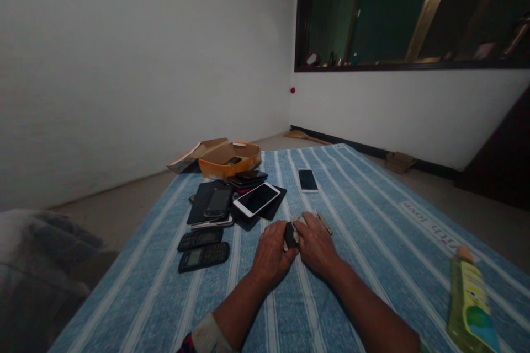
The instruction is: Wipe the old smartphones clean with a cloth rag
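Observation:
Both my hands rest close together on a blue striped cloth (pixel 364 215). My left hand (pixel 271 253) is closed round a small dark object (pixel 290 236), maybe a phone. My right hand (pixel 317 242) is closed on a pale cloth or wipe (pixel 298 223) pressed against that object. A strip of something light pokes out past my right hand. Just beyond my hands lies a pile of phones, with a white phone (pixel 256 198) on top. A single white phone (pixel 307 180) lies apart, farther back.
Two dark keypad phones (pixel 202 248) lie to the left of my hands. An orange box (pixel 229 161) with a phone inside sits at the cloth's far left corner. A green bottle (pixel 470 303) lies at the right edge. Walls stand behind, and a dark window is at the upper right.

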A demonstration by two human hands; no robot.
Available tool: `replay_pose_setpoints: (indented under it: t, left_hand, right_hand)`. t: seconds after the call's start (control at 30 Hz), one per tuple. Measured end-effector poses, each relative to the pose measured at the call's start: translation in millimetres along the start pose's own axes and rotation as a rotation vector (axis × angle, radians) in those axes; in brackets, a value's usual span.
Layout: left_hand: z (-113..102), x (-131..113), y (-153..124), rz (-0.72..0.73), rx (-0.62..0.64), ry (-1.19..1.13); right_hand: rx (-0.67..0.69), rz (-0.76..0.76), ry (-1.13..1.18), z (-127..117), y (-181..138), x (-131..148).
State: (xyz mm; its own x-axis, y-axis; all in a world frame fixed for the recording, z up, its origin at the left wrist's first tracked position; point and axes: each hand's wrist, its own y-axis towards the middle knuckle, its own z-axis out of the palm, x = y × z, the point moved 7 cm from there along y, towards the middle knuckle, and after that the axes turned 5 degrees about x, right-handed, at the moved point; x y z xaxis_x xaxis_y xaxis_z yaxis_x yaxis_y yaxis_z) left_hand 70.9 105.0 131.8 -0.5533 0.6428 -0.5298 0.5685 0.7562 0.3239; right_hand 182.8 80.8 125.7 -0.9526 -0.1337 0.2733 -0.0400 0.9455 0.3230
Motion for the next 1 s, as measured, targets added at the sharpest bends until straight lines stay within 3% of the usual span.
replay_pose_setpoints:
  t: [0.43,0.8,1.0]
  left_hand:
    - [-1,-2,-1,0.019,0.012,0.011]
    - [-4,-4,-2,0.016,0.009,0.022]
    - [-2,1,-2,0.028,-0.004,0.022]
  right_hand:
    - [-0.045,0.042,-0.078,3,0,-6]
    - [-0.111,0.233,-0.193,0,-3,-27]
    - [-0.065,0.107,-0.071,3,-3,-4]
